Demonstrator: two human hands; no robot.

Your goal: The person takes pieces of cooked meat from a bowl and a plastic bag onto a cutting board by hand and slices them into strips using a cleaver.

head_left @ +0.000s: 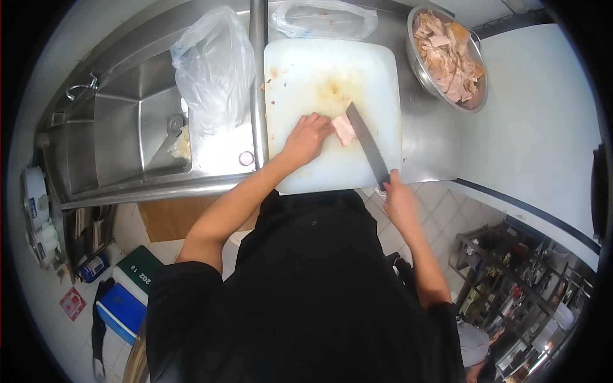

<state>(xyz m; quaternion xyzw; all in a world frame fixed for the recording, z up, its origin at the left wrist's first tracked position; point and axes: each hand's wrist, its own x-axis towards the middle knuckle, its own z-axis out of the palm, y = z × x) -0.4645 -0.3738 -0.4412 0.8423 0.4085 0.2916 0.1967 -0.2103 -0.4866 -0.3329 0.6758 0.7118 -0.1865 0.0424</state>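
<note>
On the white cutting board [319,70] lies a small piece of pale pink meat [343,131]. The fingers of my left hand [306,137] are curled and press against the meat's left side. My right hand [397,198] is wrapped around the handle of a knife [367,145]. Its long, dark blade slants across the board, with the far end touching or right beside the meat's right edge. Brown stains and small crumbs mark the board.
A metal bowl [418,67] heaped with sliced meat [447,54] stands at the back right. Left of the board are a clear plastic bag [214,70] and a steel sink [118,121]. Another plastic bag [322,19] lies behind the board. Part of another person [472,345] shows at lower right.
</note>
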